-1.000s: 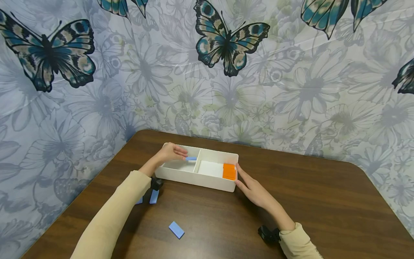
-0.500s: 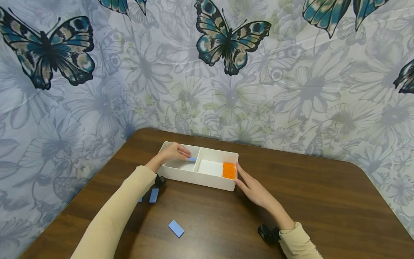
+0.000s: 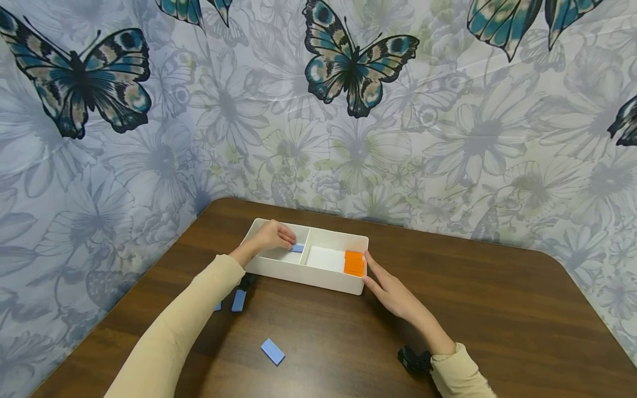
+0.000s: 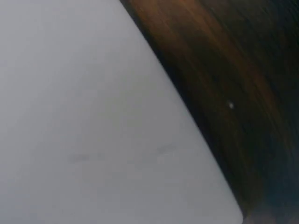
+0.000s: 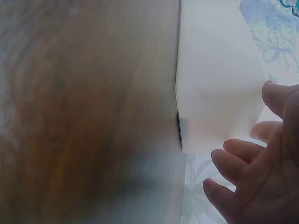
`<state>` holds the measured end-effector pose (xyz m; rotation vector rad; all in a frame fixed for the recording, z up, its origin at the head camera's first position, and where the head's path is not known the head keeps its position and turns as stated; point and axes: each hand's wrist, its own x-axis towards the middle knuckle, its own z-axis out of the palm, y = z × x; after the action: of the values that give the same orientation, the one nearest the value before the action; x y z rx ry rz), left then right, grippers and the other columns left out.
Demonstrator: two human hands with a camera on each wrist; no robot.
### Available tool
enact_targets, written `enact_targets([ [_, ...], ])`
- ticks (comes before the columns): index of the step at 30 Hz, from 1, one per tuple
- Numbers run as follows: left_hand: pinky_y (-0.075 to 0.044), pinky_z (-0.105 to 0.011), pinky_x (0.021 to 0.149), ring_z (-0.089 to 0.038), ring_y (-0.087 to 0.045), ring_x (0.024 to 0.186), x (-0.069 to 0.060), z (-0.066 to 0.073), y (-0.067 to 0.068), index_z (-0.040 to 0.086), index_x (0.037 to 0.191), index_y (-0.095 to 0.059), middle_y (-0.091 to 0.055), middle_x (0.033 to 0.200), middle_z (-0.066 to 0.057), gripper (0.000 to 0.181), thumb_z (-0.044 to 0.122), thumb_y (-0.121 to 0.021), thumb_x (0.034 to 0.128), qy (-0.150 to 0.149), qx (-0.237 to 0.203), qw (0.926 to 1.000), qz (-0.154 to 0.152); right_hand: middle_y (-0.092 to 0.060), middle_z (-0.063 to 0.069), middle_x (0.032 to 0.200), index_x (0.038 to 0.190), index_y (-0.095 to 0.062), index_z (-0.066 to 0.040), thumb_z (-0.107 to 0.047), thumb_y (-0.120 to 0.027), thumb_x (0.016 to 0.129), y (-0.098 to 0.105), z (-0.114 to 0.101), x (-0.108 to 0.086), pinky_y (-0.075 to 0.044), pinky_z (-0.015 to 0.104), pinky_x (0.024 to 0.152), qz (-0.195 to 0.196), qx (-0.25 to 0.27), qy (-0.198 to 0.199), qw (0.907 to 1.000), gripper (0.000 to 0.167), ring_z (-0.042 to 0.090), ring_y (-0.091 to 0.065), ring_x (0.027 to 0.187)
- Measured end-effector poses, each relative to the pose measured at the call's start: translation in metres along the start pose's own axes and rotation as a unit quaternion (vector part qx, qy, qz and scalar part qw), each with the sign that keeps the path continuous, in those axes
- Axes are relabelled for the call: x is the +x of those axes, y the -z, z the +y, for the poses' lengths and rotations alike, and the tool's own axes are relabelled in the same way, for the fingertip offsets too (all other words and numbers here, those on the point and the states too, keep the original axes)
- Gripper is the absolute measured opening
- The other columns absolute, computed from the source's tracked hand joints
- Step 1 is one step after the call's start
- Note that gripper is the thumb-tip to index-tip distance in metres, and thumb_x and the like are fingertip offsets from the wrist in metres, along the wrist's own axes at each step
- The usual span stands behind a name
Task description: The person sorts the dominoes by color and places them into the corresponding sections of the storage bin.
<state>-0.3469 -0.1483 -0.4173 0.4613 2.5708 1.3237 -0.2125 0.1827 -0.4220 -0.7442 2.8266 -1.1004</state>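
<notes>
A white two-compartment box (image 3: 303, 272) stands on the table, and the left wrist view shows its plain wall (image 4: 107, 107) close up. Over the left compartment, my left hand (image 3: 271, 236) pinches the left end of a flat blue block (image 3: 297, 248), low beside the divider (image 3: 305, 246); its fingertips are partly hidden. My right hand (image 3: 393, 293) touches the box's right end with fairly straight, spread fingers. In the right wrist view, the right hand's thumb (image 5: 275, 95) is at the upper edge of the box. Orange blocks (image 3: 354, 263) lie together at the right compartment's right end.
One blue block (image 3: 273, 352) lies on the wooden table (image 3: 338, 342) in front of the box. Another blue block (image 3: 239, 300) is near the left forearm, with a further blue piece (image 3: 218, 307) partly hidden by the sleeve. A butterfly-patterned cloth (image 3: 323, 155) hangs behind the table.
My left hand has moved slightly right with the blue block, which now sits lower and closer to the divider. The right hand and the box have stayed in place.
</notes>
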Motion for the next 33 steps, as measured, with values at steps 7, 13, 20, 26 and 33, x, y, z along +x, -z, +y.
enact_targets([
  [7,-0.052,-0.029,0.078,-0.019,-0.067,0.084,0.0019,-0.0018,-0.0009,-0.006,0.098,-0.07,-0.07,0.089,-0.011,0.023,-0.005,-0.075,0.0749,0.004,-0.005,1.0,0.003,-0.016,0.01,0.152,0.15,-0.016,-0.007,-0.038,-0.043,0.099,0.0007,-0.0016,-0.0002,-0.023,0.05,0.106,0.001,0.002,-0.003,1.0,0.065,0.029,-0.023,0.135],
  [13,-0.053,-0.029,0.075,-0.02,-0.068,0.081,0.0011,-0.0009,0.0008,-0.006,0.096,-0.071,-0.07,0.086,-0.011,0.022,-0.003,-0.076,0.0746,-0.004,0.009,0.9999,0.012,-0.016,0.009,0.153,0.15,-0.016,-0.007,-0.04,-0.043,0.099,0.0001,-0.0001,0.0004,-0.023,0.05,0.107,0.002,0.001,0.0,1.0,0.066,0.029,-0.023,0.135],
  [20,-0.053,-0.029,0.073,-0.02,-0.068,0.08,-0.0023,0.0003,0.0019,-0.006,0.093,-0.071,-0.07,0.084,-0.012,0.02,0.0,-0.077,0.0744,0.001,0.022,0.9994,0.026,-0.015,0.008,0.153,0.15,-0.016,-0.007,-0.042,-0.043,0.099,-0.0005,0.0009,0.0007,-0.023,0.049,0.107,0.001,0.002,-0.001,1.0,0.067,0.028,-0.023,0.135],
  [26,-0.054,-0.029,0.073,-0.019,-0.067,0.084,-0.004,0.0003,0.0025,-0.009,0.098,-0.069,-0.07,0.089,-0.014,0.023,0.001,-0.074,0.078,0.015,-0.025,0.9996,0.002,-0.016,0.009,0.153,0.15,-0.016,-0.007,-0.042,-0.042,0.099,-0.0003,-0.0001,0.0003,-0.023,0.05,0.107,0.0,0.002,-0.004,1.0,0.067,0.029,-0.023,0.135],
  [33,-0.054,-0.027,0.069,-0.017,-0.066,0.082,-0.0031,-0.0018,0.0026,-0.01,0.1,-0.069,-0.069,0.09,-0.014,0.024,0.0,-0.073,0.0789,0.026,-0.049,0.9985,-0.004,-0.016,0.01,0.152,0.15,-0.017,-0.007,-0.043,-0.042,0.099,-0.0003,-0.0002,0.0002,-0.023,0.05,0.107,0.001,0.003,-0.006,1.0,0.067,0.029,-0.023,0.135],
])
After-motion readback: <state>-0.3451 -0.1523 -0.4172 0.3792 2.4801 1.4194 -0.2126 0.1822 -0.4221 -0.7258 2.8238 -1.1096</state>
